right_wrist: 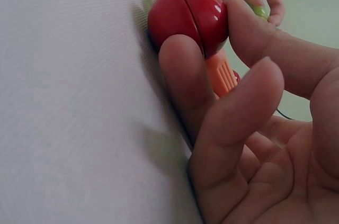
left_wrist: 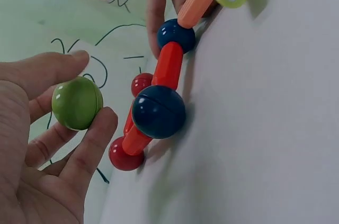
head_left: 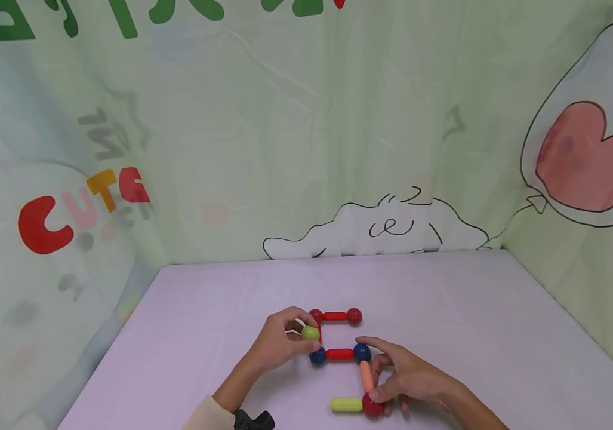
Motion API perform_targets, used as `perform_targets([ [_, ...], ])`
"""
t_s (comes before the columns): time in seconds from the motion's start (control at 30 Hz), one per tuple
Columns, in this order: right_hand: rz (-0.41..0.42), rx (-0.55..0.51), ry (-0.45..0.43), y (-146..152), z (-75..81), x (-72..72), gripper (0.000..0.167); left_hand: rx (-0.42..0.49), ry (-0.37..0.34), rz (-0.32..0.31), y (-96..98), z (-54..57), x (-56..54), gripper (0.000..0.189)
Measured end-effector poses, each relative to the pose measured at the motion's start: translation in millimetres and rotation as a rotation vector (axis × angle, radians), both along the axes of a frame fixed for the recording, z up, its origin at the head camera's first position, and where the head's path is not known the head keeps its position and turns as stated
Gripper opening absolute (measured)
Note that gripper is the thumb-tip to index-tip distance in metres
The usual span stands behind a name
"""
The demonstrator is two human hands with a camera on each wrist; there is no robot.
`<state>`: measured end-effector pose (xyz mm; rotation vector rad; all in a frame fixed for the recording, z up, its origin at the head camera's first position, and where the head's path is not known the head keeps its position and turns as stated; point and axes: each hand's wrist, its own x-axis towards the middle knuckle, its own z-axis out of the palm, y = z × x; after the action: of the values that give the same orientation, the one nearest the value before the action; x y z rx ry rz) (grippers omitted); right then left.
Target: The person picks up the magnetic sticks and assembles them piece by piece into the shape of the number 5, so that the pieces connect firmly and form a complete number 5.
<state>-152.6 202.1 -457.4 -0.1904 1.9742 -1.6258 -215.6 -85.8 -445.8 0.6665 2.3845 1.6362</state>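
My left hand [head_left: 276, 341] pinches a lime-green ball [left_wrist: 77, 103] between thumb and fingers. Close beside it stands the left end of a zigzag of magnetic rods and balls, at a dark blue ball [left_wrist: 159, 112]. From there a red rod [head_left: 340, 354] runs right to a second blue ball [head_left: 362, 352], and an orange rod [head_left: 366, 376] leads down to a red ball [right_wrist: 185, 20]. My right hand [head_left: 413, 373] holds that red ball between thumb and a finger, its index finger reaching to the second blue ball. A yellow-green rod [head_left: 346, 405] sticks out leftward from the red ball.
At the far side of the figure, another red rod [head_left: 334, 316] joins two red balls, the right one [head_left: 354, 316] at its end. Everything lies on a pale lilac table [head_left: 220, 286]. A printed curtain [head_left: 285, 119] hangs behind the table.
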Motion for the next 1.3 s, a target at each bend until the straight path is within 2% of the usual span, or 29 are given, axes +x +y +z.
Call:
perform_targets([
  [0.2,-0.002,-0.001,0.004,-0.3,-0.7,0.2,0.099,0.028,-0.053,-0.010,-8.2,-0.3,14.5,0.030],
  [0.43,-0.002,-0.003,0.010,-0.1,-1.6,-1.1,0.100,0.065,-0.050,-0.045,-15.5,-1.7,27.1,0.023],
  [0.67,-0.014,0.031,0.017,-1.1,0.1,-2.6,0.099,0.025,-0.061,-0.083,-18.2,-15.1,38.3,0.026],
  [0.77,-0.012,0.029,0.013,-1.3,-0.2,-1.8,0.099,0.006,-0.072,-0.121,-17.5,-22.4,42.8,0.028],
  [0.87,-0.007,0.023,0.011,-1.2,-1.0,-1.2,0.099,0.025,-0.104,-0.176,-16.6,-27.8,46.6,0.029],
  [1.0,-0.004,0.016,0.012,-1.1,-1.1,-1.0,0.099,0.056,-0.148,-0.224,-14.8,-30.7,50.6,0.027],
  [1.3,-0.010,0.034,0.014,-1.1,-0.4,-1.3,0.099,0.103,-0.214,-0.256,-11.6,-33.1,57.8,0.027],
])
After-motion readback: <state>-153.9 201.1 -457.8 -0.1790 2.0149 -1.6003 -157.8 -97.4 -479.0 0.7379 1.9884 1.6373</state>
